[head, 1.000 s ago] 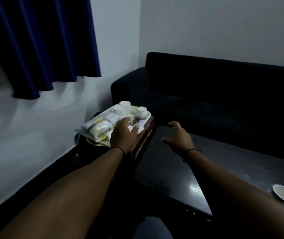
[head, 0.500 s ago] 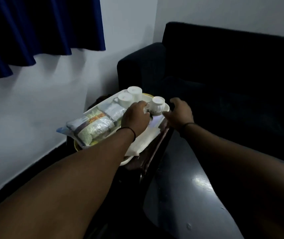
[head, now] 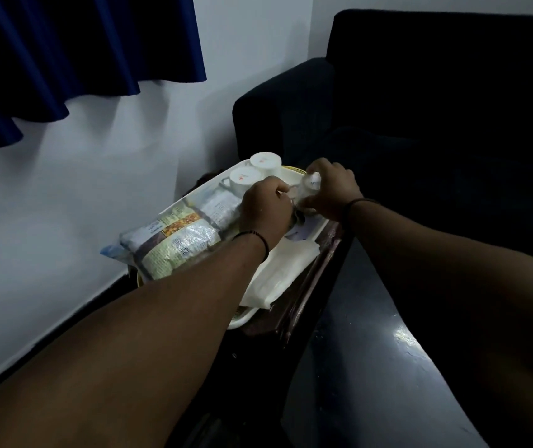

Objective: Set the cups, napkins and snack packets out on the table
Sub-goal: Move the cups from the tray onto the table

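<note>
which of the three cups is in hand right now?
The nearest cup, pinched between the right hand and left hand. The other two cups sit untouched at the tray's far end.

Three white cups show: two upside down side by side at the tray's far end, cup one (head: 264,162) and cup two (head: 243,179), and a third cup (head: 310,186) between the two hands. One tray (head: 242,318) carries everything. At least two snack packets lie on it, a near packet (head: 174,244) and a far packet (head: 218,205); whether more sit beneath cannot be told. One stack of napkins (head: 286,266) shows; its sheets cannot be counted. Two hands appear, left hand (head: 265,208) and right hand (head: 334,192).
</note>
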